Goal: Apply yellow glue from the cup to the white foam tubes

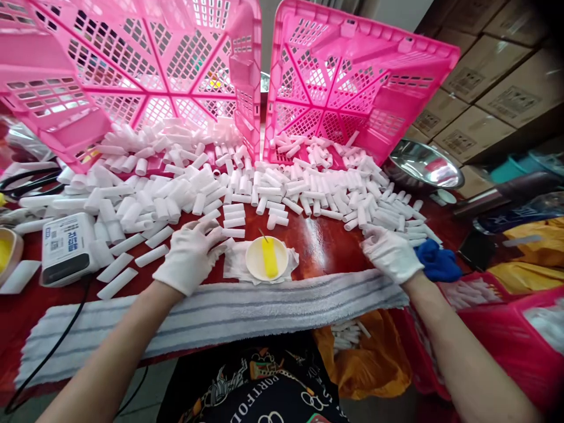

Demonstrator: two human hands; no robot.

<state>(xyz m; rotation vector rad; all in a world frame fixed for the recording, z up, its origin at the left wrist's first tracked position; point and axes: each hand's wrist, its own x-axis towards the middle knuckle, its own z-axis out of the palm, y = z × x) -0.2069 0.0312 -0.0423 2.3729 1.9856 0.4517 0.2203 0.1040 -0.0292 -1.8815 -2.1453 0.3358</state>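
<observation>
Both of my hands wear white gloves. My left hand rests on the red table with its fingers curled, touching a white tube at the near edge of the left pile of white tubes. My right hand lies palm down with its fingers on the near edge of the right pile of white tubes. Between my hands a small white dish holds yellow paste and a thin stick, on a white cloth.
Two pink plastic baskets lie tipped behind the piles. A striped towel runs along the table's front edge. A white device with a cable sits left. A blue cloth, a steel bowl and cardboard boxes are right.
</observation>
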